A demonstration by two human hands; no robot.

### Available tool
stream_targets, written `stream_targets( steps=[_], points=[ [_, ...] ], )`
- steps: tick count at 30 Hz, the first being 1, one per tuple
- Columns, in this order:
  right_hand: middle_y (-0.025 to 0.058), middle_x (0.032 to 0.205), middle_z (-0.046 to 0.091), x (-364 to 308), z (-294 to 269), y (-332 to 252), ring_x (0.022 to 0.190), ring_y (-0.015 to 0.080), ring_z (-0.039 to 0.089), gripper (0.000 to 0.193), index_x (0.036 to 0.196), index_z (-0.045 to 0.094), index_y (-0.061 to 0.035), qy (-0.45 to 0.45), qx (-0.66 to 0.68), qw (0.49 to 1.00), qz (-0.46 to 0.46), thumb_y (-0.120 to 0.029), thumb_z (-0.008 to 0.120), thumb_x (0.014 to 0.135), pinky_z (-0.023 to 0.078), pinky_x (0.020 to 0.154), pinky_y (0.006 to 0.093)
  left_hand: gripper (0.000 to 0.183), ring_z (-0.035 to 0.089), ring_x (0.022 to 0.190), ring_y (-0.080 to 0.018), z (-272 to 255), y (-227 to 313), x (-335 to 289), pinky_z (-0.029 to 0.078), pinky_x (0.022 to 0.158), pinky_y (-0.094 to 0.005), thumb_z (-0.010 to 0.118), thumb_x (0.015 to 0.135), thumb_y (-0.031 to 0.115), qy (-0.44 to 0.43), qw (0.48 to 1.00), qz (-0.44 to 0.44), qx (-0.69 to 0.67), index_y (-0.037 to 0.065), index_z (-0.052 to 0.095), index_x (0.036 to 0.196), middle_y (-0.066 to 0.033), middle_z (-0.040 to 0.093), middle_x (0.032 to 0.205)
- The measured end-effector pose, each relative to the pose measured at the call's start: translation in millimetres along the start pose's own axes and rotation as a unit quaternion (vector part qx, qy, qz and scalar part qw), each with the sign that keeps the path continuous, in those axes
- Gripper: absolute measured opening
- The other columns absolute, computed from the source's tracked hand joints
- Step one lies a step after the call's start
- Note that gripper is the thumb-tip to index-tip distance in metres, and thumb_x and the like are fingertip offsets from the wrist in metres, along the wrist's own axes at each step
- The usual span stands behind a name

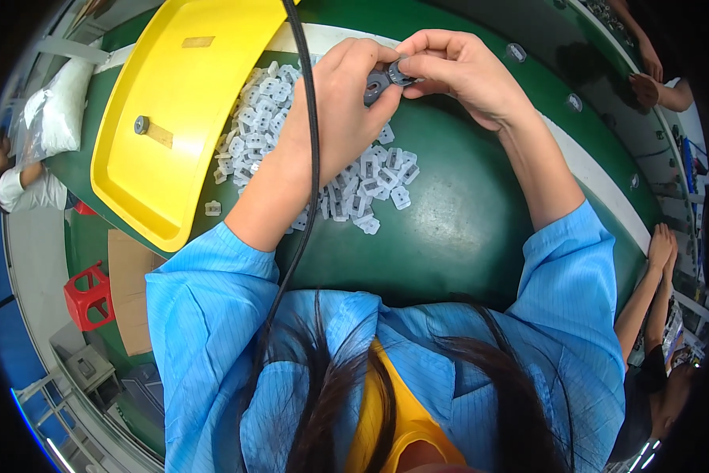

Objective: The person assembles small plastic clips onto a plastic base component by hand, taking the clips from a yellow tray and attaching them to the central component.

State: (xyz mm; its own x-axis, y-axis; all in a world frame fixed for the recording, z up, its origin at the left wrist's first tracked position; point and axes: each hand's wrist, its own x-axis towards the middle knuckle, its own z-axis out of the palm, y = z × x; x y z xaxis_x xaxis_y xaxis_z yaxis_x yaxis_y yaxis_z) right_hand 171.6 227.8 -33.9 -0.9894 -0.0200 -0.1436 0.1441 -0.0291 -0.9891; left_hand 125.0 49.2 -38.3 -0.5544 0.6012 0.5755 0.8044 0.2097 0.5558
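Observation:
My left hand and my right hand meet above the green work surface. Between their fingertips they pinch a small dark grey round part, which looks like two pieces pressed together. Just below and left of the hands lies a spread heap of several small white plastic clips. Both forearms come out of blue striped sleeves.
A yellow tray with one dark round part stands at the left. A black cable hangs down across my left forearm. Other people's hands work at the right; a red crate and a white bag stand at the left.

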Motion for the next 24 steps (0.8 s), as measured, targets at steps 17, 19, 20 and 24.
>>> stream_targets(
  steps=[17, 19, 20, 24],
  points=[
    [0.0021, 0.072, 0.061, -12, 1, -23, 0.065, 0.0056, 0.057, 0.013, 0.089, 0.06, -0.0008, -0.001, -0.224, 0.974, -0.011, -0.008, 0.066, 0.08, 0.047, 0.062, 0.0182, 0.027, 0.064, 0.077, -0.0196, 3, -7, 0, 0.051, 0.063, -0.0273, 0.072, 0.07, 0.004, -0.033, 0.999, 0.042, -0.008, 0.003, 0.061, 0.095, -0.0077, 0.064, 0.085],
    [0.0033, 0.074, 0.062, -13, 9, -18, 0.064, 0.0056, 0.058, 0.015, 0.09, 0.06, 0.0006, 0.027, -0.208, 0.977, -0.045, -0.008, 0.067, 0.08, 0.047, 0.061, 0.0181, 0.026, 0.064, 0.081, -0.0192, 2, -6, 2, 0.052, 0.066, -0.0273, 0.072, 0.07, 0.003, 0.015, 0.999, 0.043, 0.003, 0.003, 0.061, 0.094, -0.0081, 0.063, 0.092],
    [0.0038, 0.075, 0.062, -13, 12, -18, 0.064, 0.0059, 0.058, 0.015, 0.091, 0.059, 0.0015, 0.061, -0.201, 0.976, -0.063, -0.007, 0.066, 0.08, 0.047, 0.061, 0.0186, 0.028, 0.062, 0.084, -0.0192, 2, -6, 2, 0.052, 0.068, -0.0277, 0.072, 0.07, 0.001, 0.019, 1.0, 0.011, 0.001, 0.002, 0.061, 0.096, -0.0082, 0.061, 0.098],
    [0.0023, 0.077, 0.062, -13, 17, -16, 0.067, 0.0057, 0.057, 0.016, 0.089, 0.061, 0.0003, 0.12, -0.273, 0.941, -0.161, -0.008, 0.068, 0.078, 0.047, 0.064, 0.0197, 0.031, 0.062, 0.083, -0.0188, -3, -16, 3, 0.051, 0.069, -0.0268, 0.074, 0.068, 0.001, 0.007, 1.0, -0.005, -0.001, 0.002, 0.063, 0.097, -0.0078, 0.06, 0.099]
  ],
)
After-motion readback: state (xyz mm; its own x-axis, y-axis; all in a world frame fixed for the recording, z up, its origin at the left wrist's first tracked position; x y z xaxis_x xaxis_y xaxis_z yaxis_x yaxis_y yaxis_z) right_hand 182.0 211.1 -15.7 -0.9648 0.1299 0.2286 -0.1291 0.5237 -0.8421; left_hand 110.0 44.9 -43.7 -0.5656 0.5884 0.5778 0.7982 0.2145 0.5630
